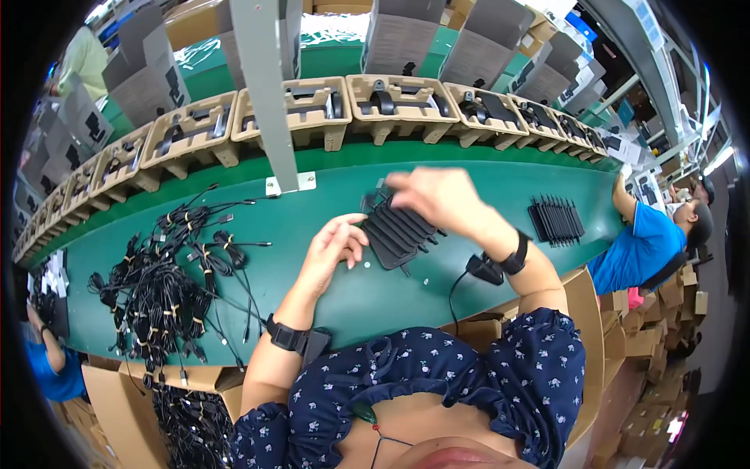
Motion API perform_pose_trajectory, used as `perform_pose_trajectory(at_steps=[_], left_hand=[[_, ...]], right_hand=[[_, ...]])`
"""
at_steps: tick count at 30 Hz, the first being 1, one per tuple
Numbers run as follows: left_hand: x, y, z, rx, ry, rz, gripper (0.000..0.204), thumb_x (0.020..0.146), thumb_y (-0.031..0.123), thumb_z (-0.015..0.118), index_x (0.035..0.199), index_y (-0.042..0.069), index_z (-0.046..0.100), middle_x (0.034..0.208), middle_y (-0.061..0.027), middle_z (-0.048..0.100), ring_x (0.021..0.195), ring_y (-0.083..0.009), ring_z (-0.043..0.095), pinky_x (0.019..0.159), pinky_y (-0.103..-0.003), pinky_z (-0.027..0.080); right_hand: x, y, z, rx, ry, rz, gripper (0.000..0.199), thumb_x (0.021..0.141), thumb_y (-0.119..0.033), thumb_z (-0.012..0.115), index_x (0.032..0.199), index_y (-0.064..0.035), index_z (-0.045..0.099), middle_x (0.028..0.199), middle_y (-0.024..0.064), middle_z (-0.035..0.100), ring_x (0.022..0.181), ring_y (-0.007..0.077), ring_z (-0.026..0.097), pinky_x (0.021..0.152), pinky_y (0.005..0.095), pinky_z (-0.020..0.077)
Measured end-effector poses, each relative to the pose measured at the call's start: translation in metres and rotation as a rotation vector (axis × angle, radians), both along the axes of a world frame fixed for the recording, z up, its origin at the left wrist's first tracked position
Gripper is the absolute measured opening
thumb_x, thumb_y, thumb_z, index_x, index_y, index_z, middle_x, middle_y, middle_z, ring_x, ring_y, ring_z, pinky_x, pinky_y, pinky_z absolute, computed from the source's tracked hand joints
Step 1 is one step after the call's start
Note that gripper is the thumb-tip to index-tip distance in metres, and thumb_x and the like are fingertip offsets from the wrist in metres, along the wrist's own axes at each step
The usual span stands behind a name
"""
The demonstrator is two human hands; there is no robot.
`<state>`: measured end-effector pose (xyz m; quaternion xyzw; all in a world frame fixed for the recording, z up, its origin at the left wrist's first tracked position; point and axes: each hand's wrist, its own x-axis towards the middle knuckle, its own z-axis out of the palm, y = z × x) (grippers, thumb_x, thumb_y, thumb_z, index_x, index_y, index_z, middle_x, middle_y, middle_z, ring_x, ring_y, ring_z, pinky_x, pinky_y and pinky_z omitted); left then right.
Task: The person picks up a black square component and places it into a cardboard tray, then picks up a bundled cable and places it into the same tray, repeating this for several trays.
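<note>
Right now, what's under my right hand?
Partly under your right hand are overlapping black pieces on the green table; whatever the hand covers can't be seen.

Black wristbands go with a ruffled navy floral blouse.

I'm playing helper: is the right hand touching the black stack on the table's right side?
Apart. The head view shows a strip of green table between the right hand and that black stack.
</note>
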<state>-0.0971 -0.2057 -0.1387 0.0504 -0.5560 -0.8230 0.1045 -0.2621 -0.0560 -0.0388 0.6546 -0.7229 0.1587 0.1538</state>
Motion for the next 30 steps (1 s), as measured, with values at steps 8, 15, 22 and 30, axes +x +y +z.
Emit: perform_pose_trajectory(at_steps=[8,15,22,30], left_hand=[[-0.012,-0.012,-0.006,0.053,-0.035,0.179,0.03,0.094,0.027,0.041,0.11,0.003,0.049,0.08,-0.0041,0.053,0.062,-0.0092,0.049,0.051,-0.02,0.037],[-0.013,-0.017,-0.008,0.075,-0.074,0.15,0.029,0.094,0.025,0.041,0.11,0.003,0.05,0.081,-0.0043,0.053,0.063,-0.01,0.05,0.053,-0.021,0.038],[-0.015,-0.018,-0.01,0.123,-0.079,0.17,0.026,0.093,0.024,0.043,0.109,0.004,0.05,0.081,-0.005,0.054,0.064,-0.0108,0.05,0.056,-0.022,0.04],[-0.014,-0.019,-0.014,0.178,-0.064,0.18,0.024,0.093,0.023,0.044,0.107,0.004,0.051,0.079,-0.0041,0.052,0.062,-0.011,0.048,0.054,-0.022,0.038]], right_hand=[[-0.192,0.01,0.031,-0.15,-0.059,-0.895,0.041,0.086,-0.047,0.044,0.09,-0.0119,0.065,0.077,0.0134,0.064,0.076,0.0316,0.061,0.066,0.0401,0.0478],[-0.272,-0.021,0.004,0.238,0.062,-0.99,0.039,0.084,-0.04,0.049,0.087,-0.0052,0.066,0.089,0.014,0.065,0.085,0.0286,0.063,0.073,0.038,0.0493],[-0.291,-0.055,-0.051,-0.212,-0.249,-1.078,0.036,0.086,-0.033,0.046,0.099,0.001,0.044,0.087,0.0241,0.062,0.088,0.0376,0.06,0.075,0.0451,0.0473],[-0.316,-0.025,-0.079,-0.178,-0.098,-0.876,0.033,0.083,-0.032,0.052,0.097,-0.0027,0.053,0.101,0.0215,0.056,0.093,0.0403,0.055,0.078,0.0467,0.0446]])
